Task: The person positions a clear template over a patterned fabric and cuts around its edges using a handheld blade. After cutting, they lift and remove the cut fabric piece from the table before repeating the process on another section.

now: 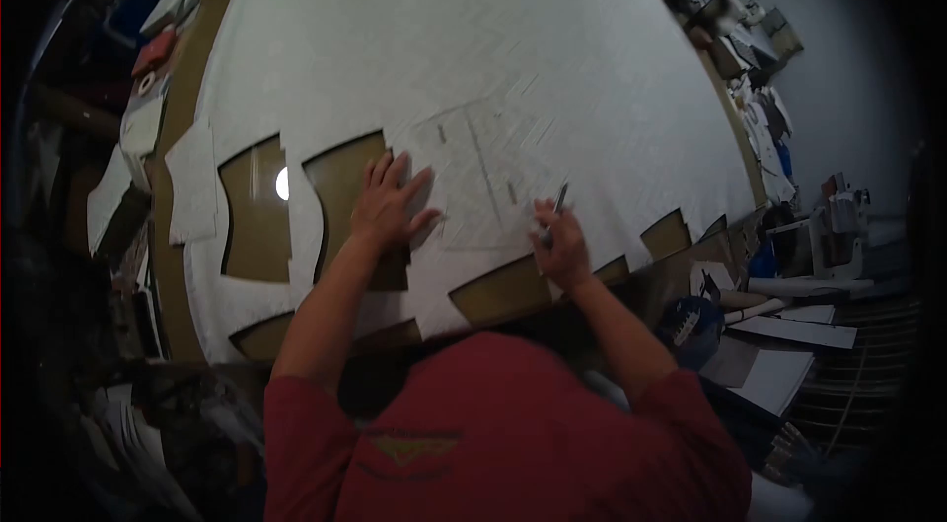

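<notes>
White material (592, 78) covers most of the large table, with several shaped openings cut through it along the near side. Pencil-like lines and a faint rectangular outline (483, 177) show near its middle. My left hand (387, 206) lies flat, fingers spread, on the material between a cut opening (340, 186) and the outline. Closed round a thin pen-like tool (561, 196), my right hand (560, 244) rests just right of the outline's lower part. The tool points up, away from me; whether its tip touches the material cannot be made out.
A cut white piece (192, 185) lies at the table's left edge (178, 275). Papers, boxes and a roll of tape (147, 84) crowd the far left. On the right stand cluttered shelves, a blue round object (688, 327) and flat white sheets (776, 380).
</notes>
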The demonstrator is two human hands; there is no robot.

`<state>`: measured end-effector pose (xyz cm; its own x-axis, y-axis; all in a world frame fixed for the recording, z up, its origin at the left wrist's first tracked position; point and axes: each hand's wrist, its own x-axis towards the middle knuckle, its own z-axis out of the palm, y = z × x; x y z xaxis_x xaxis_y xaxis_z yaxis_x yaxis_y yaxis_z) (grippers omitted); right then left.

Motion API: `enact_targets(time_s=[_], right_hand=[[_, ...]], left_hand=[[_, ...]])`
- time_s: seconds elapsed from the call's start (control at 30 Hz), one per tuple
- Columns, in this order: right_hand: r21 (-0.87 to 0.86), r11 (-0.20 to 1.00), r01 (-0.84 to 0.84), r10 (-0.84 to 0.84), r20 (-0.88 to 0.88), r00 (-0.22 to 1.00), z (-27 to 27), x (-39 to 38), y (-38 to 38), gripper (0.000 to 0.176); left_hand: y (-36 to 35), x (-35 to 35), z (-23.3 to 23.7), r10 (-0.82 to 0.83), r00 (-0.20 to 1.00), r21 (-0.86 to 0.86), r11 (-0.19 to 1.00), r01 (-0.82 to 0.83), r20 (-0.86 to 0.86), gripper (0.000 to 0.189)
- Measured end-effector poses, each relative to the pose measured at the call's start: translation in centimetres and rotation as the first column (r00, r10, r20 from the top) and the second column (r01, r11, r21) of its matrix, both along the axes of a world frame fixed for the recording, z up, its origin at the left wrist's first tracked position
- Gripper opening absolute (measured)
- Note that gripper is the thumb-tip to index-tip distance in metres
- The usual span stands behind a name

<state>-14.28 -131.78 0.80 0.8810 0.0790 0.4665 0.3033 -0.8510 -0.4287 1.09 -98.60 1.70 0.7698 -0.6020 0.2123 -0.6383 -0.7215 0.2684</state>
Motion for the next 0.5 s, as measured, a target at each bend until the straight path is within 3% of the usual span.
enact_targets(time_s=[0.1,0.27,0.43,0.5], right_hand=[[0.025,1.0,0.012,-0.011,-0.017,1.0,1.1,0.3,0.0,0.045],[0.094,0.995,-0.044,0.054,-0.113,0.992,1.4,-0.1,-0.6,0.055],[0.171,0.983,-0.071,0.09,-0.109,0.99,1.0,0.1,-1.7,0.055],[0.177,0.982,-0.062,0.085,-0.12,0.989,0.8,0.3,-2.3,0.055]], left_hand=[[-0.3,0.0,0.7,0.002,0.999,0.063,0.998,0.0,-0.04,0.079],[-1.7,1.6,-0.2,-0.063,0.998,0.027,0.998,0.063,-0.017,0.084],[-3.3,2.4,0.4,-0.081,0.992,0.081,0.993,0.089,-0.093,0.078],[-3.5,2.9,0.2,-0.108,0.993,0.033,0.993,0.11,-0.048,0.075]])
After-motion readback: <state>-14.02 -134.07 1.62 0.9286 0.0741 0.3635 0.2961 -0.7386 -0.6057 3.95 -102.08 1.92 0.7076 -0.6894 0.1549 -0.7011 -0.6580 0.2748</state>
